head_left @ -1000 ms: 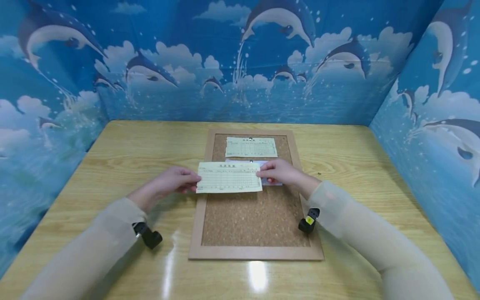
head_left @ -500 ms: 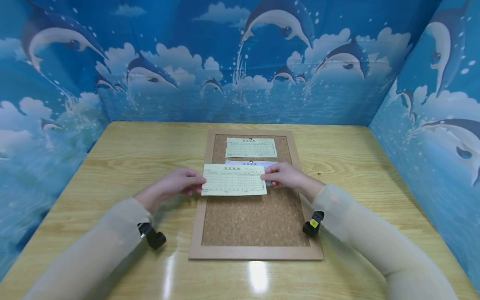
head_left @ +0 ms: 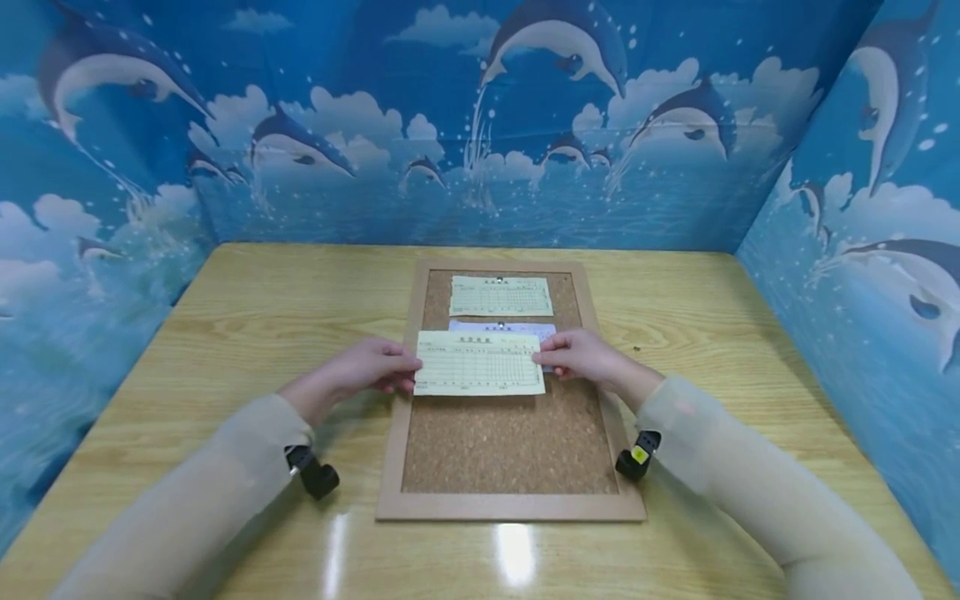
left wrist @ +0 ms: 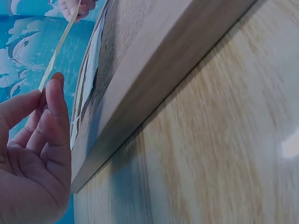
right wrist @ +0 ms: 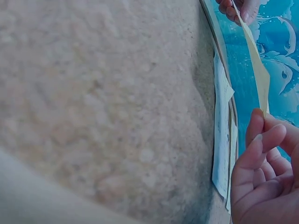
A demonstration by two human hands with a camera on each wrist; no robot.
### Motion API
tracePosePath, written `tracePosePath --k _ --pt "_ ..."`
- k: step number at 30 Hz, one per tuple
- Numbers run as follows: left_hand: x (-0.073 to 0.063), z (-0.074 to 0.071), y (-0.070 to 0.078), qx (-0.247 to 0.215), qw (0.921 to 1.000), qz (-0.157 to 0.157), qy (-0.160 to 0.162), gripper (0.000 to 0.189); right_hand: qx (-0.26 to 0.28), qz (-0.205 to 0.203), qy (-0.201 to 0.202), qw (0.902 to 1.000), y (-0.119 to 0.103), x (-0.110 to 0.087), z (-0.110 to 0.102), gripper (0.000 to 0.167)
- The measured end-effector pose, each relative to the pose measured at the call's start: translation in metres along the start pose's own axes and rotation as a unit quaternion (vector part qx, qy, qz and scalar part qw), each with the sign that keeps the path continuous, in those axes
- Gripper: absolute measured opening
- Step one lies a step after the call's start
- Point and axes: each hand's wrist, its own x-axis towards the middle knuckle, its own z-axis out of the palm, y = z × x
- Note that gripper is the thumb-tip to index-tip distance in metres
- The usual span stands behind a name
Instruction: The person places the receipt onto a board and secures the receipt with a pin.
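A pale yellow printed paper form (head_left: 480, 364) is stretched between the two hands, held above a cork board (head_left: 510, 450). My left hand (head_left: 369, 367) pinches its left edge between thumb and fingers, and my right hand (head_left: 585, 358) pinches its right edge. Both wrist views show the form (right wrist: 256, 60) raised off the cork, seen nearly edge-on. Behind it, a lilac paper slip (head_left: 546, 330) fixed with a pin (head_left: 501, 325) is mostly covered. Higher on the board, a greenish printed form (head_left: 501, 297) hangs from another pin (head_left: 499, 280).
The board's light wooden frame (head_left: 510, 507) lies on a wood-grain table (head_left: 285, 287). Blue dolphin-print cloth (head_left: 420, 200) walls in the back and sides. A black wrist camera (head_left: 315, 473) sits on the left sleeve, another camera (head_left: 636, 457) on the right.
Both hands have carried the yellow form to the right and slightly toward the person, so it now lies more over the board's middle. Both hands keep their pinch on it.
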Motion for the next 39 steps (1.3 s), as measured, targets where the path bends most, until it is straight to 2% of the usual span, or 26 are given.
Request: tracePosePath --k 18,39 --pt "0.004 0.014 0.001 0.022 0.9996 0.009 -0.016 0.023 -0.014 -0.005 0.014 0.9998 0.014 -0.007 -0.004 0.024" --pt "0.006 0.029 0.003 0.044 0.9987 -0.016 -0.020 0.019 -0.049 -0.011 0.007 0.9987 0.023 -0.014 -0.010 0.020"
